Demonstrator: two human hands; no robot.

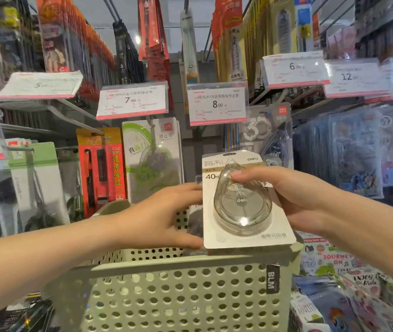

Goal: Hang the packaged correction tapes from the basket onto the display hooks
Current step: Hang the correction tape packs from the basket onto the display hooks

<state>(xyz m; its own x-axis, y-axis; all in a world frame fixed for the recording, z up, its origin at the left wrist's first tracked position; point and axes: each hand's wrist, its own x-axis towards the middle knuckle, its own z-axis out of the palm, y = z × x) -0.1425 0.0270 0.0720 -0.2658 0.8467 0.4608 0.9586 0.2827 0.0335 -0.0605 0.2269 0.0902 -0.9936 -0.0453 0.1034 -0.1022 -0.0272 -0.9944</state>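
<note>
A packaged correction tape (243, 202), a clear grey dispenser on a white card, stands upright over the pale green perforated basket (186, 293). My right hand (293, 197) grips the card's right side, thumb across the blister. My left hand (164, 216) holds its left edge, thumb near the bottom corner and fingers behind the card. More dark packages lie in the basket behind the card, mostly hidden. The card's top sits just below the 8.00 price tag (217, 105).
Display hooks carry hanging stationery all around: a green correction tape pack (152, 159), a red pen pack (102, 168), a grey tape pack (269, 135). Price tags jut out at 7.90 (132, 101) and 6.00 (294, 68). Colourful notebooks (339, 271) lie at lower right.
</note>
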